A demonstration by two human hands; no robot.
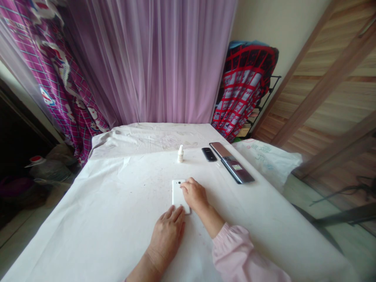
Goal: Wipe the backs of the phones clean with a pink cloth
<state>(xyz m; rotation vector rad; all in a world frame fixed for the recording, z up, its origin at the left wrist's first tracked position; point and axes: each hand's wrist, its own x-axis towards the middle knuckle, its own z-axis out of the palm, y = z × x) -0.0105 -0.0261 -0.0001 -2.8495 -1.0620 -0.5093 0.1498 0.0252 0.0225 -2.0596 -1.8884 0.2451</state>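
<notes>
A white smartphone [177,195] lies on the white-covered table [117,211], its back with the camera facing up. My left hand [168,230] holds the phone's lower end, fingertips on the near left corner and thumb by the bottom edge. On the upper right edge, my right hand [196,194] is closed with bent fingers, the thumb and index finger touching the phone. Beyond the phone stands a small white bottle [180,154] with a pointed cap, apart from both hands.
A small black phone [209,154] lies at the right, beside a bronze-coloured phone [220,149] and a dark glossy phone [237,170]. A white plastic bag [267,156] is past the table's right edge. Purple curtains [164,62] hang behind; a capped plastic jug [48,168] stands left.
</notes>
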